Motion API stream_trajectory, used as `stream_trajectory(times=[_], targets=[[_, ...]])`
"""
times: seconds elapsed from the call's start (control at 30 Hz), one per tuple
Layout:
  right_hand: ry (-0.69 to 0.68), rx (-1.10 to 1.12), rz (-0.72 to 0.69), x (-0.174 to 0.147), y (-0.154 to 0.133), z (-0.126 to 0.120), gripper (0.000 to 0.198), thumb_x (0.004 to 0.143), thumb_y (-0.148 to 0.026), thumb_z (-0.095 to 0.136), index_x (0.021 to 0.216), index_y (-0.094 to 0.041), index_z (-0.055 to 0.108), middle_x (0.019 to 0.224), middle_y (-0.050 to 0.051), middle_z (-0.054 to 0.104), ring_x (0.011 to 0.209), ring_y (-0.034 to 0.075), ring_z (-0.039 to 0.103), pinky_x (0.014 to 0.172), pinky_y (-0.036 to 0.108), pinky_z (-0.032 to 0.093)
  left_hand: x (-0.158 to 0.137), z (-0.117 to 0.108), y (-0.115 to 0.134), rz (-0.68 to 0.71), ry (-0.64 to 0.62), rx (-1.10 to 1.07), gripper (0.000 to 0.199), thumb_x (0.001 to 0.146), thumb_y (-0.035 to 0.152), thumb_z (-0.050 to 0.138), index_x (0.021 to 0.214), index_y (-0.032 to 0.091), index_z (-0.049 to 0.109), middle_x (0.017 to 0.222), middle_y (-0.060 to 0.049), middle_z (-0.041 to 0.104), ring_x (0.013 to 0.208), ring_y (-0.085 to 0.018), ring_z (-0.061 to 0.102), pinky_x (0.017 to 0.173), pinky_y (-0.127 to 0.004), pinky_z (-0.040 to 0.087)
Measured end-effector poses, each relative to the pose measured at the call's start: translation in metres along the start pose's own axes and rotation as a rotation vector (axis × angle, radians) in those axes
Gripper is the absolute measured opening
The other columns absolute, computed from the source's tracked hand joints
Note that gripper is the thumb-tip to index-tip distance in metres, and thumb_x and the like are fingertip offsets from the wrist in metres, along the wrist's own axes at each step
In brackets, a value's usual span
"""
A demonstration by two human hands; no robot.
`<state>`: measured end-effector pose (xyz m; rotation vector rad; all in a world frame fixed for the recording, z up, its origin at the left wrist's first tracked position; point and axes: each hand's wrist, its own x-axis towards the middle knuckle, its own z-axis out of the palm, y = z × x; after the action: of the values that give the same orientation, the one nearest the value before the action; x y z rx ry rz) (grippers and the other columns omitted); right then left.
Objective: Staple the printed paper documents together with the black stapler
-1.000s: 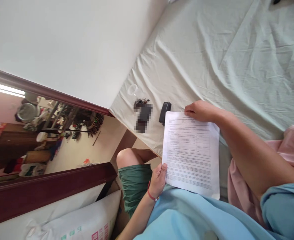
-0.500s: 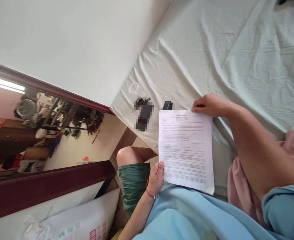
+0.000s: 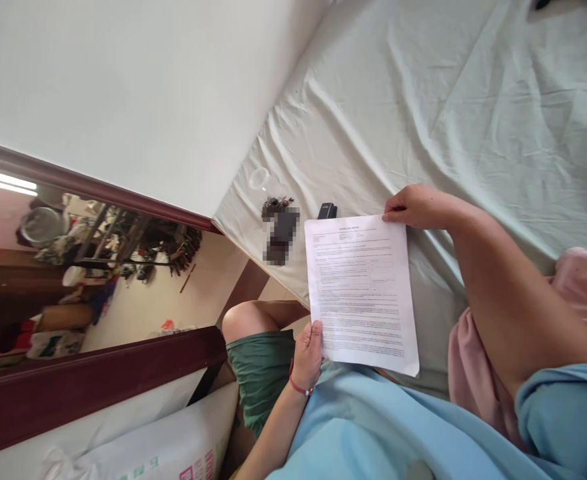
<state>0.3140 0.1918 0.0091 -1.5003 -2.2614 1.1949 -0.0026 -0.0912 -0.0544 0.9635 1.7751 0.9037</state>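
The left hand (image 3: 307, 355) and right hand (image 3: 417, 207) are pinching the paper (image 3: 360, 293) at opposite corners, holding it flat over the bed (image 3: 423, 100), partly covering the stapler (image 3: 327, 211).

The print on the sheet (image 3: 360, 293) is too small to read. The sheet covers most of the black object (image 3: 326, 211) behind its top edge. A patch (image 3: 279, 235) beside the keys (image 3: 273, 203) is pixelated. The right arm (image 3: 513, 300) runs off the frame's right edge.
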Motion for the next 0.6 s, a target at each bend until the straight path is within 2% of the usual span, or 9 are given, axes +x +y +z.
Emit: stream_trajectory(times=[0.13, 0.33, 0.47, 0.6], targets=[[-0.021, 0.025, 0.009, -0.001, 0.006, -0.002, 0.017, 0.087, -0.035, 0.066, 0.074, -0.027, 0.074, 0.082, 0.004, 0.072, 0.077, 0.023, 0.061, 0.068, 0.038, 0.045, 0.001, -0.001, 0.004, 0.028, 0.016, 0.068, 0.056, 0.098, 0.067, 0.057, 0.093, 0.015, 0.075, 0.087, -0.007, 0.077, 0.079, -0.019, 0.065, 0.075, -0.03, 0.052], [-0.041, 0.065, -0.001, -0.005, 0.01, -0.007, 0.022, 0.087, -0.045, 0.068, 0.077, -0.029, 0.078, 0.079, 0.002, 0.072, 0.075, 0.022, 0.061, 0.068, 0.038, 0.045, 0.001, -0.003, 0.009, 0.057, 0.018, 0.135, 0.059, 0.097, 0.072, 0.055, 0.087, 0.016, 0.072, 0.082, -0.006, 0.073, 0.077, -0.019, 0.062, 0.075, -0.031, 0.051], [-0.022, 0.022, 0.01, -0.003, 0.006, -0.005, 0.02, 0.087, -0.041, 0.067, 0.076, -0.028, 0.078, 0.081, 0.003, 0.074, 0.076, 0.022, 0.063, 0.067, 0.037, 0.045, -0.002, -0.008, 0.018, 0.083, 0.013, 0.265, 0.065, 0.097, 0.075, 0.049, 0.077, 0.017, 0.068, 0.07, -0.004, 0.065, 0.068, -0.017, 0.055, 0.069, -0.03, 0.048], [0.001, 0.015, -0.022, -0.002, -0.004, 0.0, 0.02, 0.089, -0.041, 0.065, 0.086, -0.028, 0.079, 0.087, 0.003, 0.075, 0.082, 0.023, 0.065, 0.07, 0.037, 0.044, -0.006, -0.01, 0.035, 0.129, -0.053, 0.382, 0.069, 0.098, 0.078, 0.043, 0.076, 0.017, 0.067, 0.066, -0.004, 0.063, 0.064, -0.017, 0.053, 0.064, -0.029, 0.044]])
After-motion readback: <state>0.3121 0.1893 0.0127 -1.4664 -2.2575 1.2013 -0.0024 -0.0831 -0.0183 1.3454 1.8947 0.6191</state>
